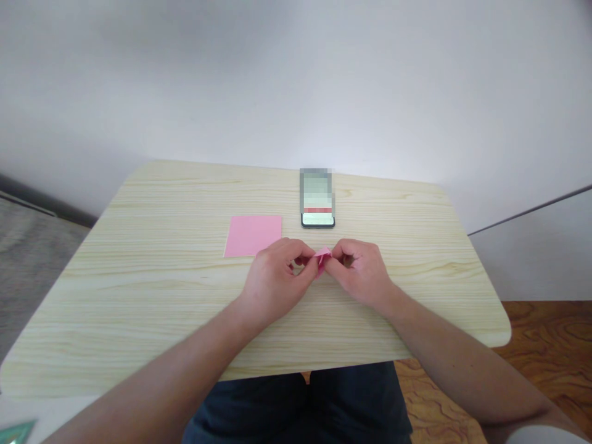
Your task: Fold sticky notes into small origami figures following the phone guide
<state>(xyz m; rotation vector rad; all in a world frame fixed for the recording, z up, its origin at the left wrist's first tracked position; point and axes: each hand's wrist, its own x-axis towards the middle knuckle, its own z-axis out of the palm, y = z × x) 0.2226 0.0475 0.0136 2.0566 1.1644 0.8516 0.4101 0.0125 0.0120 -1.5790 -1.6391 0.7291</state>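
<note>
Bare forearms (185, 357) cross a wood-grain tabletop (161, 277); left hand (277, 271) and right hand (366, 271) pinch folded pink paper (324, 252) between thumbs (307, 272) and fingers (298, 248), mid-table. Beyond the left hand lies a pink paper rectangle (253, 234); farther, a smartphone (317, 217).

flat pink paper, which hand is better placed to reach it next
The left hand, probably: in view it overlaps a corner of the flat pink paper; the right hand is farther off. Both grip the folded pink piece.

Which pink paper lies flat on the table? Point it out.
The larger pink square, left of the phone; the other, the small folded pink piece, is pinched by the left hand and right hand.
</note>
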